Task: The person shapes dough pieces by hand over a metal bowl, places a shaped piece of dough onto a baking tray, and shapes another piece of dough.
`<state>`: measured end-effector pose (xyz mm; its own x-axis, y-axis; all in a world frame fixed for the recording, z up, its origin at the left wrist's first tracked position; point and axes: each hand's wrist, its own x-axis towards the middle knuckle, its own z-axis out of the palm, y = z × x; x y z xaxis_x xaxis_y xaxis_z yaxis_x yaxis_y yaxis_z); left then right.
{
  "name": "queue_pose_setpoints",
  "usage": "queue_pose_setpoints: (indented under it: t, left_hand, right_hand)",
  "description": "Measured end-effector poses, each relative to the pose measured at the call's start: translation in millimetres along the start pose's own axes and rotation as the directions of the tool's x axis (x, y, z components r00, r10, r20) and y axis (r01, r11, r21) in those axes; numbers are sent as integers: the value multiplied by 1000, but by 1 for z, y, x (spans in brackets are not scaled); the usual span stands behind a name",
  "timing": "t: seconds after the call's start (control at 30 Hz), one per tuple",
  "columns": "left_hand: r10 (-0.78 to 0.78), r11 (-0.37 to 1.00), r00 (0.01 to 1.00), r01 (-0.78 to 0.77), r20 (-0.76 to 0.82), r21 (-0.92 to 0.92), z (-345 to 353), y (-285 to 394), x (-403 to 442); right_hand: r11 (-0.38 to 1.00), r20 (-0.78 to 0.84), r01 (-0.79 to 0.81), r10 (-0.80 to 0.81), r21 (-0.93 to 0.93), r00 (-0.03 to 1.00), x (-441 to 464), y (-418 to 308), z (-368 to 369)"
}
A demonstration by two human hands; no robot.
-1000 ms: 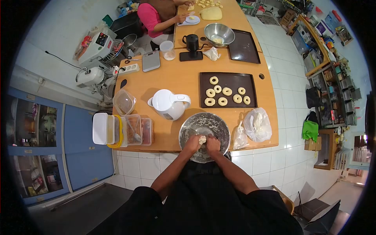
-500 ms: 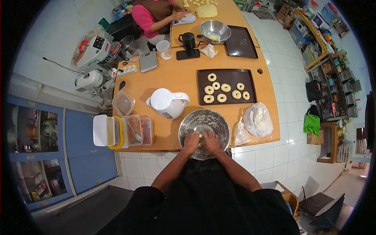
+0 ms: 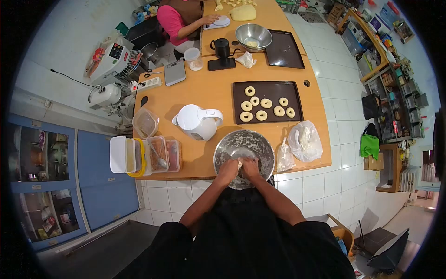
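A steel bowl [image 3: 245, 139] with dough residue smeared on its inner wall sits at the table's near edge. Both hands are inside it. My left hand [image 3: 228, 170] is closed against a small piece of pale dough [image 3: 239, 164], mostly hidden between the hands. On the other side of that piece, my right hand [image 3: 250, 168] has its fingers curled round the dough. Beyond the bowl, a dark tray [image 3: 290, 88] carries several dough rings [image 3: 265, 103]. A white kettle [image 3: 197, 122] stands to the left of the bowl, and a knotted plastic bag [image 3: 304, 141] lies to its right.
Plastic containers [image 3: 123, 155] stand at the table's left edge. Farther back are a grey scale [image 3: 175, 73], a black kettle [image 3: 222, 47], another steel bowl [image 3: 253, 36] and a second dark tray [image 3: 284, 49]. A co-worker's hand [image 3: 210, 19] rests by a white scale [image 3: 222, 22].
My right hand's fingers, spread half a second ago, are now curled in at the dough. The co-worker's hands have parted at the white scale. The whole view has shifted slightly.
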<state>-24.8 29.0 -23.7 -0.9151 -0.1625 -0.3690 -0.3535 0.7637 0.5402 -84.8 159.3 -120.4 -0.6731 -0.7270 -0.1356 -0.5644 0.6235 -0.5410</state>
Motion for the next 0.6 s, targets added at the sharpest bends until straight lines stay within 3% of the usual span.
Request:
queue_pose_setpoints:
  t: [0.23,0.37,0.43,0.53,0.6]
  left_hand:
    - [-46,963,998,35,-34,-268,16,-30,7]
    - [3,992,995,-15,-98,-126,28,-35,8]
    - [-67,998,989,68,-132,3,19,-22,1]
    - [-112,989,989,121,-100,89,15,-17,3]
    - [-116,985,993,118,-21,126,14,-17,6]
  right_hand:
    - [999,49,-31,29,39,998,2,-2,-5]
    - [997,52,-64,62,41,997,6,1,3]
    - [991,115,-113,105,72,988,4,-8,-13]
    - [998,61,-44,41,49,997,-2,-24,-36]
    - [991,-39,87,-83,98,996,-8,-28,-46]
